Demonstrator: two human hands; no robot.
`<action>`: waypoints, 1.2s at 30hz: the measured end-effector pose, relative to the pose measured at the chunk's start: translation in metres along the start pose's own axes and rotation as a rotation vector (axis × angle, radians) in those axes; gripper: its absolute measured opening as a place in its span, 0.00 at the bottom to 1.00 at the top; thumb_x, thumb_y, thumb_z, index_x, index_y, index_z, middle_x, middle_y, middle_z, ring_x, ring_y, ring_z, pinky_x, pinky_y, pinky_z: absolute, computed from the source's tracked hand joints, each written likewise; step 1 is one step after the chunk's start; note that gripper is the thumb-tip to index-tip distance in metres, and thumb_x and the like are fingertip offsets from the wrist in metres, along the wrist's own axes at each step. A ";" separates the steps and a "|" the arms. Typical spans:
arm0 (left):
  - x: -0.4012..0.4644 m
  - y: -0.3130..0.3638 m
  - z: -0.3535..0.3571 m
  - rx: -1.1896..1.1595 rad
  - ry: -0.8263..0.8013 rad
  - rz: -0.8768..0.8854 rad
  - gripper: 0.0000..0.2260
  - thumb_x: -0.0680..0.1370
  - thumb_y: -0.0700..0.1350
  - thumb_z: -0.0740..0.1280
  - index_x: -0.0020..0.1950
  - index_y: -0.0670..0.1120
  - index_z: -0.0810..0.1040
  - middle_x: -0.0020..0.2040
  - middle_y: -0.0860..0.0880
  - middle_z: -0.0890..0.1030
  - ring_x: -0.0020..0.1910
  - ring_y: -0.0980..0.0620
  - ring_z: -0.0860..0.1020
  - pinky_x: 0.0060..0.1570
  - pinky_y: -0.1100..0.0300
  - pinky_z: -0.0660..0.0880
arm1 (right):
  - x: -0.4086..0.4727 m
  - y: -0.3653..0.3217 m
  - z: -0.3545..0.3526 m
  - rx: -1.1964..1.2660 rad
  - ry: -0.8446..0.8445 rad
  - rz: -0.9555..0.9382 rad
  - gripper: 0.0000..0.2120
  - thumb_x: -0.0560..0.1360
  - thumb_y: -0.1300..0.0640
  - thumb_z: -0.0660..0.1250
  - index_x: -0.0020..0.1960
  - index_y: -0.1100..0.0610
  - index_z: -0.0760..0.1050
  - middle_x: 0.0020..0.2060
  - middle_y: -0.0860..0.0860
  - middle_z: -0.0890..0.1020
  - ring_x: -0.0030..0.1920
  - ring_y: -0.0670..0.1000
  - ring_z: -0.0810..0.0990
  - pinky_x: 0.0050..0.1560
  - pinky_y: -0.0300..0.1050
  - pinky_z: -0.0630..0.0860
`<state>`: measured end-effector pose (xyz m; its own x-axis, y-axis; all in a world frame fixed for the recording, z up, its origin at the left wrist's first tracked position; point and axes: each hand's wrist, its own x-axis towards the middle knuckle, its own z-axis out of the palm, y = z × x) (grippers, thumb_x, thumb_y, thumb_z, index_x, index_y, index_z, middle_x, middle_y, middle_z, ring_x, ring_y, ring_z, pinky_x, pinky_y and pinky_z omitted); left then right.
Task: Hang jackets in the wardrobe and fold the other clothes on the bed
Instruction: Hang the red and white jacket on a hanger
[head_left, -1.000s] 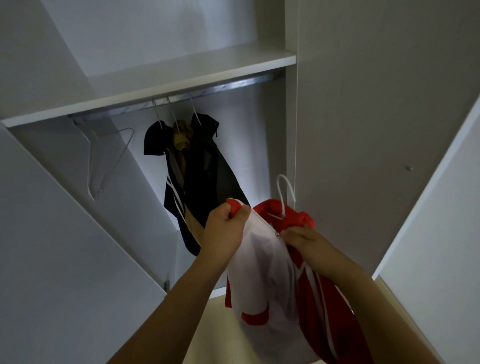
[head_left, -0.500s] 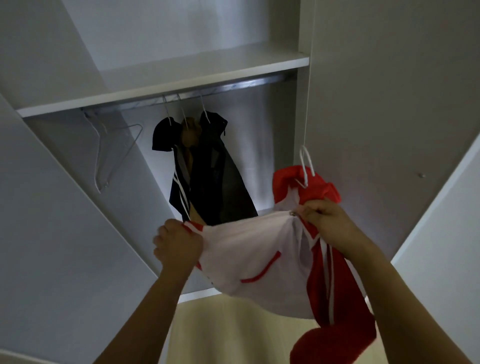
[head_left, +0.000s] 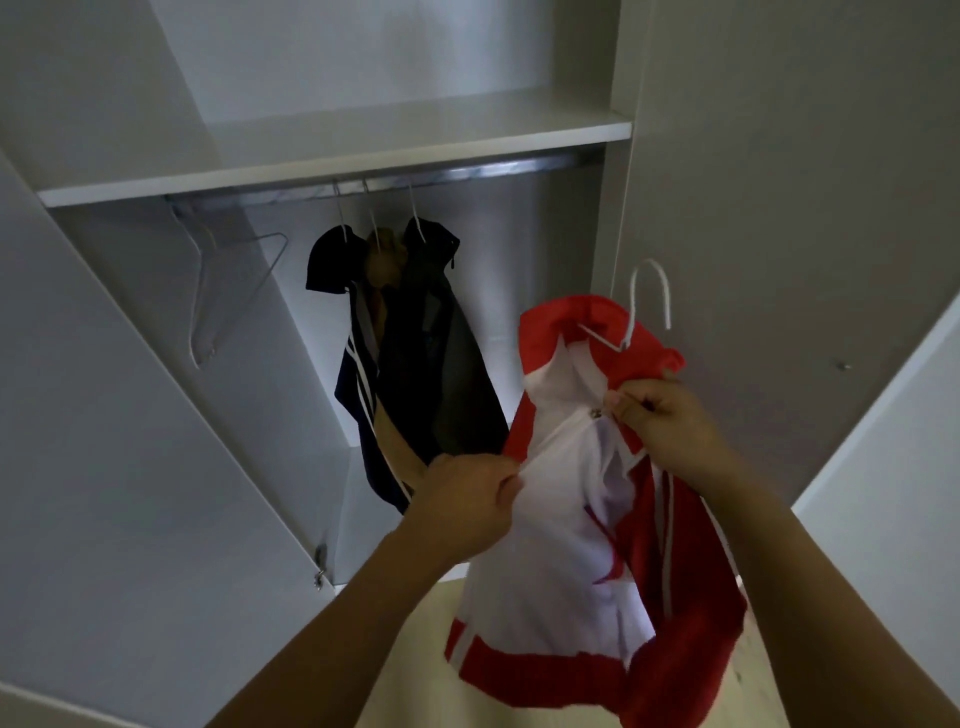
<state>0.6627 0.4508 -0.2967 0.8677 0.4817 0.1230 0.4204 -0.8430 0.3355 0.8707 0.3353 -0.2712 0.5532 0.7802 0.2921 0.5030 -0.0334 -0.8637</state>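
A red and white jacket (head_left: 566, 571) hangs from a white hanger (head_left: 647, 301) held up in front of the open wardrobe. My left hand (head_left: 467, 504) grips the jacket's left front edge. My right hand (head_left: 660, 421) pinches the fabric near the collar, right by the zipper pull. The hanger's hook sticks up above the red collar, below and to the right of the metal rail (head_left: 415, 182). Three dark jackets (head_left: 410, 353) hang on the rail.
An empty wire hanger (head_left: 218, 291) hangs at the rail's left end. A white shelf (head_left: 363, 150) runs above the rail. Wardrobe doors stand open on the left (head_left: 104, 467) and on the right (head_left: 883, 493). Pale floor shows below.
My left hand moved right and closer to the right hand, bunching the jacket front that was stretched wide before. The jacket and hanger stay at about the same height.
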 end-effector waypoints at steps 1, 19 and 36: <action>-0.004 -0.013 0.003 0.063 -0.021 -0.064 0.12 0.83 0.50 0.57 0.44 0.49 0.76 0.37 0.54 0.75 0.36 0.56 0.72 0.44 0.63 0.67 | 0.002 0.000 -0.002 -0.005 0.024 -0.004 0.14 0.78 0.64 0.65 0.34 0.66 0.77 0.29 0.56 0.73 0.29 0.42 0.70 0.34 0.37 0.68; 0.025 0.038 -0.004 -0.253 0.011 0.063 0.12 0.83 0.53 0.56 0.46 0.47 0.71 0.38 0.50 0.75 0.37 0.53 0.76 0.39 0.62 0.74 | 0.009 -0.039 -0.004 0.060 -0.120 -0.161 0.13 0.80 0.59 0.63 0.38 0.54 0.79 0.33 0.58 0.77 0.35 0.48 0.74 0.40 0.39 0.73; 0.048 -0.033 -0.018 -0.320 -0.279 -0.308 0.11 0.75 0.39 0.64 0.55 0.49 0.76 0.54 0.48 0.78 0.54 0.49 0.77 0.57 0.55 0.75 | 0.010 -0.040 -0.014 0.002 -0.096 -0.214 0.13 0.78 0.50 0.63 0.40 0.55 0.80 0.36 0.46 0.82 0.43 0.49 0.79 0.47 0.40 0.74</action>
<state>0.6856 0.5057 -0.2851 0.7724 0.5771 -0.2654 0.6033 -0.5359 0.5905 0.8658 0.3358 -0.2280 0.3680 0.8254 0.4281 0.6008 0.1403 -0.7870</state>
